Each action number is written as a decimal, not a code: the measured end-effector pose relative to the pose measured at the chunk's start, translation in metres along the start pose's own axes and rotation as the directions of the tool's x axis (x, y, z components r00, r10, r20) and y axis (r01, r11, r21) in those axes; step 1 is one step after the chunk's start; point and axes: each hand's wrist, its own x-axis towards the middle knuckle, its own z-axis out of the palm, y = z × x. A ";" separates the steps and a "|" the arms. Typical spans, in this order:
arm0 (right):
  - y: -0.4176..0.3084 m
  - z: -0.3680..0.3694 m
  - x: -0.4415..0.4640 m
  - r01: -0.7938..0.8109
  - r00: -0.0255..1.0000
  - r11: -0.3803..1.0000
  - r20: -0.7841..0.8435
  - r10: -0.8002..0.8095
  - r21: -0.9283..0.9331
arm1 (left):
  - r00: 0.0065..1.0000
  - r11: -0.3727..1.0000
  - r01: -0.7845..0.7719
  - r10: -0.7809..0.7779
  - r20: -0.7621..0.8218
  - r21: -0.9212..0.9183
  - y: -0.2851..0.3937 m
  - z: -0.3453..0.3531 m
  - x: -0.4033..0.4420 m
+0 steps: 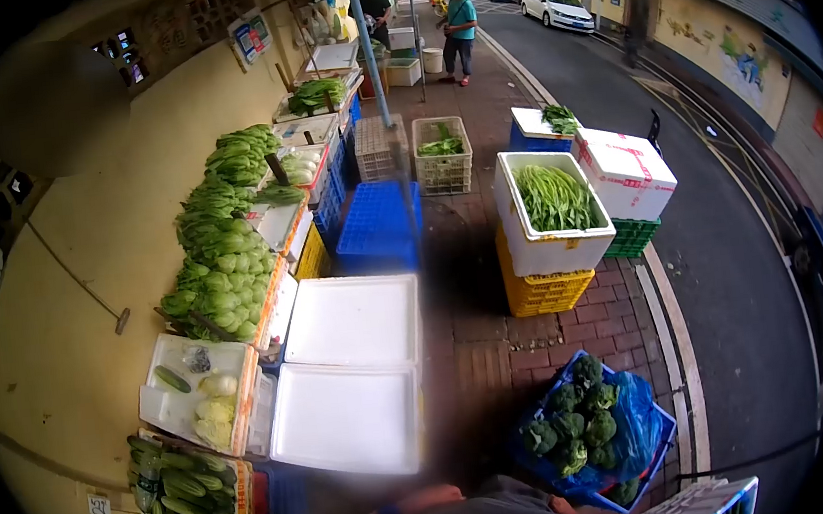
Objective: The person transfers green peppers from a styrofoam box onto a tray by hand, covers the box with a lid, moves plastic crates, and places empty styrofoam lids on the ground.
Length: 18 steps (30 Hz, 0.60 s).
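At the bottom edge, my left hand (429, 499) is held low against my dark clothing, with a blue band at its wrist. Its fingers are too blurred and hidden to read. A small patch of skin, seemingly my right hand (562, 506), shows beside the clothing, its fingers hidden. Nearest the left hand is an empty white foam tray (346, 417), with another white tray (350, 322) behind it. A blue crate of broccoli (568, 425) with blue plastic stands on the ground, just beyond the right hand. No contact with any of these is visible.
Leafy greens (224, 265) and cucumbers (188, 506) line the wall on the left. A foam box of green stalks (555, 199) sits on yellow crates (549, 291). A blue crate (378, 222) and a pole (369, 48) stand ahead. Two people and a white car (556, 9) are farther off.
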 end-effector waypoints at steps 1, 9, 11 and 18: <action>0.002 -0.001 -0.002 0.006 1.000 1.000 0.003 -0.006 -0.005 | 0.999 0.996 0.021 -0.019 0.028 -0.085 0.001 -0.001 -0.003; 0.031 -0.014 -0.010 0.144 0.989 0.988 0.049 -0.142 -0.051 | 0.943 0.936 0.036 0.084 -0.322 0.349 0.057 -0.002 -0.048; 0.029 -0.021 -0.011 0.209 0.977 0.975 0.056 -0.205 -0.071 | 0.901 0.951 0.102 0.036 -0.433 0.291 0.074 -0.003 -0.062; 0.009 -0.002 -0.029 -0.039 0.946 0.980 -0.308 0.099 0.193 | 0.782 0.952 0.275 -0.140 -0.608 0.134 0.172 0.020 -0.142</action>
